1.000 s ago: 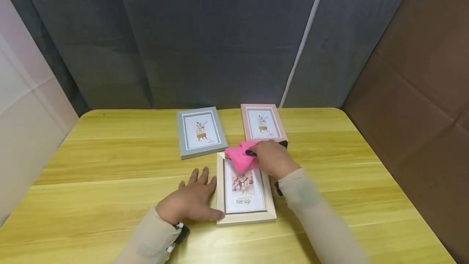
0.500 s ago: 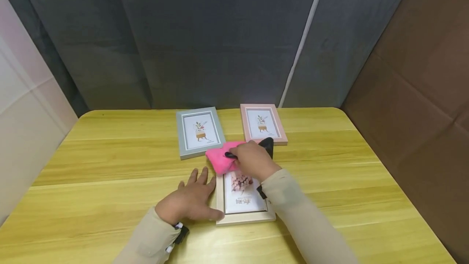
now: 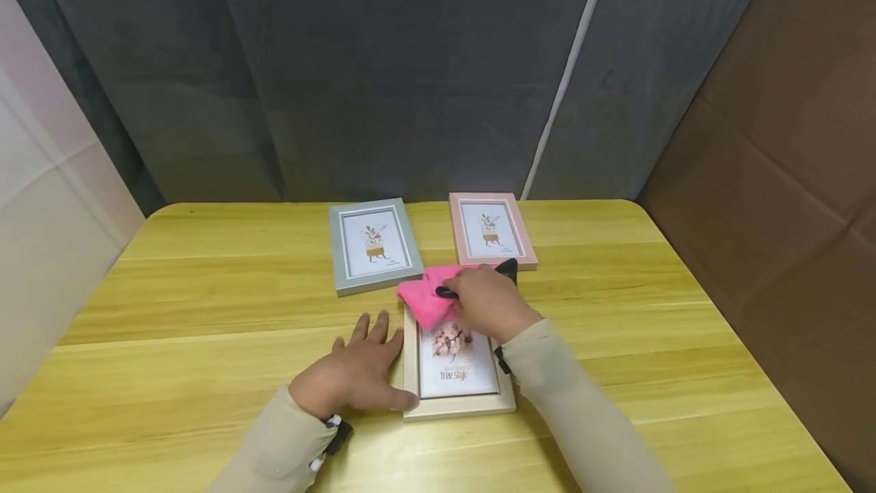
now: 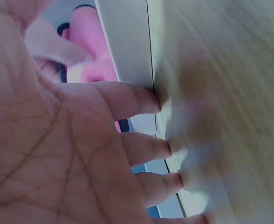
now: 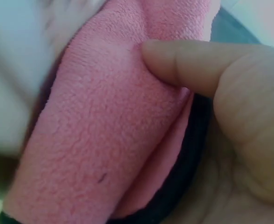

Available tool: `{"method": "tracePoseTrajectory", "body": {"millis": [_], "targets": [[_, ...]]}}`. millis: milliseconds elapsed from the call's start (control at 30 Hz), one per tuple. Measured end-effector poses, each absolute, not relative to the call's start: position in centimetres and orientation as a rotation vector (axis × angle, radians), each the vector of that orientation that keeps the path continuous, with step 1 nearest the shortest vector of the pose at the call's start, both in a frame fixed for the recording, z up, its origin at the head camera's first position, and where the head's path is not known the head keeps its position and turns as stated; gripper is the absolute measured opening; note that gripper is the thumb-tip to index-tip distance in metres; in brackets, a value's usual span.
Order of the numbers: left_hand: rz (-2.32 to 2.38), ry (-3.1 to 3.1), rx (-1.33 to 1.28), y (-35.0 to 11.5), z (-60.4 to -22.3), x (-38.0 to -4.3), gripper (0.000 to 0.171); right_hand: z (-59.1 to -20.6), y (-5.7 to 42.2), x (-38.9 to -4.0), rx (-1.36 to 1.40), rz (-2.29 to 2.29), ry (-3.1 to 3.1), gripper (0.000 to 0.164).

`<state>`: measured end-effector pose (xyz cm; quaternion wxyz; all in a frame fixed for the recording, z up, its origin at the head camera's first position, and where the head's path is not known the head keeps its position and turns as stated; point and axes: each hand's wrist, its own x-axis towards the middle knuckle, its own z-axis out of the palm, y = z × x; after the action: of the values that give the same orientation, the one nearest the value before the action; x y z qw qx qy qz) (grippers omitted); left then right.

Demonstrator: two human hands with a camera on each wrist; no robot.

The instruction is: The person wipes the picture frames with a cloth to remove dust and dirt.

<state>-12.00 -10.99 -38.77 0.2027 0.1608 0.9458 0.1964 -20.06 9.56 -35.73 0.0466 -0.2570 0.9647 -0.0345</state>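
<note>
A cream picture frame (image 3: 460, 406) with a pink flower print and "free style" lettering lies flat near the table's front. My left hand (image 3: 352, 379) rests at its left side, fingers spread on the table and thumb at the lower left corner; the left wrist view shows the straight fingers (image 4: 141, 149) along the frame's edge. My right hand (image 3: 494, 301) holds a folded pink cloth (image 3: 426, 301) with black edging over the frame's top end, which it hides. In the right wrist view the thumb (image 5: 188, 65) presses into the fleecy cloth.
Behind the cream frame, a grey-blue picture frame (image 3: 337, 253) lies at the left and a pink picture frame (image 3: 527, 246) at the right, both with plant prints. The wooden table (image 3: 205, 310) meets a dark curtain (image 3: 411, 74) at the back.
My right hand has swept the cloth leftward across the frame's top end, then a little back to the right. My left hand has stayed in place.
</note>
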Motion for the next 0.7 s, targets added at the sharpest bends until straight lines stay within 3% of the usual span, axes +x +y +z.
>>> {"method": "tracePoseTrajectory", "body": {"millis": [300,700], "targets": [[0.553,2.639,0.439,-10.9,-38.9,-12.0,0.106,-35.5,13.0,-21.5,-0.607,-0.122,2.942,0.032],[0.556,2.641,0.452,-11.0,-38.8,-12.1,0.105,-36.4,6.7,-20.8,-0.916,-0.135,2.928,0.035]]}}
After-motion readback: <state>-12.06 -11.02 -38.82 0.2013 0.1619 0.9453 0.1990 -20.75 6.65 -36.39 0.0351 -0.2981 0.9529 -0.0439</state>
